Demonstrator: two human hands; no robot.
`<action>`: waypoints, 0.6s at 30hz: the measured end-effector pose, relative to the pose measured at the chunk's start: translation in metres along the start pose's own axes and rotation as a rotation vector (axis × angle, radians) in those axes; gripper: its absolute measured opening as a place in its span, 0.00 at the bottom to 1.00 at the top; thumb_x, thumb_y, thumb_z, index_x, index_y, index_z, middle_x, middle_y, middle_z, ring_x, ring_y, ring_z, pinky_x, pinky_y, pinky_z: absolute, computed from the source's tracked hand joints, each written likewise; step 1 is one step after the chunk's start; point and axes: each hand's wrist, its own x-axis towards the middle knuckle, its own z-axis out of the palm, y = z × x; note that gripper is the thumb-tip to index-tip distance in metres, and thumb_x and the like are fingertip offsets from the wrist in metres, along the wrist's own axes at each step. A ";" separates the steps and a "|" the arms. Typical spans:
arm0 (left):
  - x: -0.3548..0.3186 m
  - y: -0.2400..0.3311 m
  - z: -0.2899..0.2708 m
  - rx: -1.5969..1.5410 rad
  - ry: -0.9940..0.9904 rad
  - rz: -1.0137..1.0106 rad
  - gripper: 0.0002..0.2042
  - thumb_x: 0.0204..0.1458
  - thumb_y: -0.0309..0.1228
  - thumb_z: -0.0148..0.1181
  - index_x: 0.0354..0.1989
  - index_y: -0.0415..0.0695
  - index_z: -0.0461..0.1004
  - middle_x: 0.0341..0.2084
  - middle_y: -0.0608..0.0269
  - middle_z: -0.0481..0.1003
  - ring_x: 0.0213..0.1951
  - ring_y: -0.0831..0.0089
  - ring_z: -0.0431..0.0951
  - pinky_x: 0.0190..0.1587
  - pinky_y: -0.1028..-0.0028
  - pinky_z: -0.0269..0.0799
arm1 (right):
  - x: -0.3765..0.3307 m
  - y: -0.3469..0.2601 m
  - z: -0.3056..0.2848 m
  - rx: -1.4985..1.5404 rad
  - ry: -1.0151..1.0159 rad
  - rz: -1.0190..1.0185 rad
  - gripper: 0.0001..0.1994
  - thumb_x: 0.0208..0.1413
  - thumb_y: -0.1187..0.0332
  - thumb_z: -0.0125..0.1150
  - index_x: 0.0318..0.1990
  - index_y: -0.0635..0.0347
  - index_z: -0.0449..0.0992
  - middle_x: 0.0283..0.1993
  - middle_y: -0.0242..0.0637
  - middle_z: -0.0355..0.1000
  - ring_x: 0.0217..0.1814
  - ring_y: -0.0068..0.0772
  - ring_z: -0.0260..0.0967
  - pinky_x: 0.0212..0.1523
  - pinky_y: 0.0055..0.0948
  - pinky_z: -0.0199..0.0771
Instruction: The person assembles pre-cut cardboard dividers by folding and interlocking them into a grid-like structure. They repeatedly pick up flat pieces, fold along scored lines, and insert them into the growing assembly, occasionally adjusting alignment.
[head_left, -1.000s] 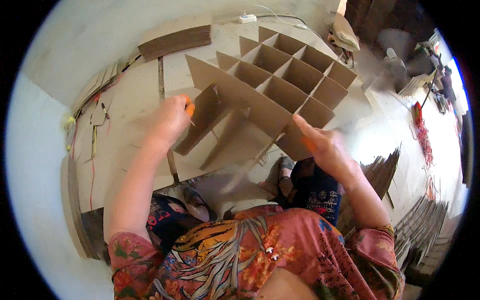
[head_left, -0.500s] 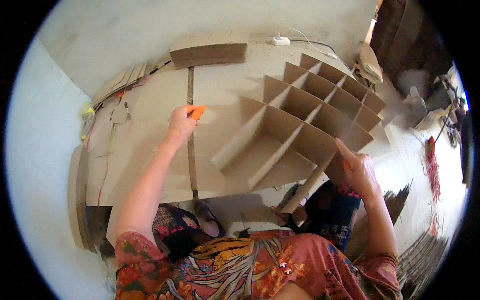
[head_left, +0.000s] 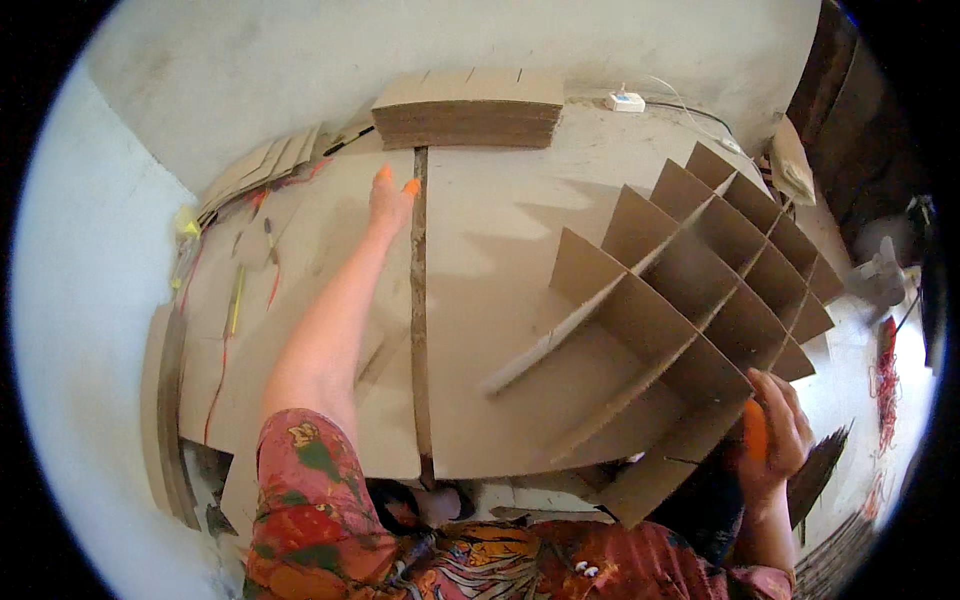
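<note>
A cardboard divider grid (head_left: pixel 700 345), made of slotted brown panels crossing one another, stands on the right of the table, its near corner jutting past the front edge. At that corner, my right hand (head_left: pixel 778 432) has its fingers curled against a panel's end, an orange cover on the thumb. My left hand (head_left: pixel 392 205) reaches out over the middle of the table, holding nothing. Its fingers are apart, and orange covers show on two digits. Just beyond it sits a stack of slotted cardboard sheets (head_left: pixel 468 122) against the wall.
A dark gap (head_left: pixel 421 320) runs front to back between the table boards. Loose cardboard pieces (head_left: pixel 262 168), a pen (head_left: pixel 270 240) and a yellow cutter-like tool (head_left: pixel 236 300) lie at the left. A white power strip (head_left: pixel 626 102) with cables is at the back. Red strings (head_left: pixel 886 375) hang at far right.
My left hand has stretched forward toward the sheet stack, its fingers opening. My right hand has gone from a pointing finger to curled fingers at the grid's near corner. The view has shifted.
</note>
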 end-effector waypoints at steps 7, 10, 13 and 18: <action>0.077 0.079 0.029 0.259 0.005 0.355 0.32 0.51 0.42 0.55 0.60 0.39 0.53 0.61 0.51 0.53 0.60 0.50 0.55 0.59 0.59 0.56 | -0.013 0.011 0.020 0.056 0.009 -0.028 0.11 0.56 0.74 0.48 0.45 0.66 0.69 0.35 0.53 0.73 0.35 0.48 0.73 0.36 0.37 0.73; 0.121 0.078 0.028 0.162 0.006 0.071 0.35 0.51 0.48 0.53 0.61 0.38 0.51 0.60 0.49 0.54 0.60 0.52 0.55 0.59 0.60 0.56 | -0.008 0.006 0.030 0.112 0.008 -0.037 0.10 0.56 0.76 0.46 0.45 0.67 0.68 0.34 0.53 0.73 0.34 0.49 0.73 0.36 0.40 0.74; 0.144 0.037 0.023 -0.200 0.021 -0.210 0.39 0.50 0.54 0.51 0.62 0.38 0.47 0.62 0.48 0.50 0.62 0.55 0.51 0.61 0.61 0.53 | -0.020 0.022 0.035 0.140 0.015 0.003 0.10 0.56 0.75 0.45 0.44 0.67 0.68 0.32 0.52 0.72 0.32 0.49 0.72 0.34 0.41 0.73; 0.148 0.019 0.044 -0.295 0.117 -0.127 0.40 0.52 0.56 0.45 0.64 0.40 0.44 0.65 0.50 0.43 0.65 0.56 0.46 0.64 0.61 0.45 | -0.022 0.024 0.037 0.038 -0.087 -0.023 0.13 0.58 0.73 0.41 0.50 0.61 0.64 0.33 0.51 0.70 0.34 0.49 0.70 0.35 0.43 0.71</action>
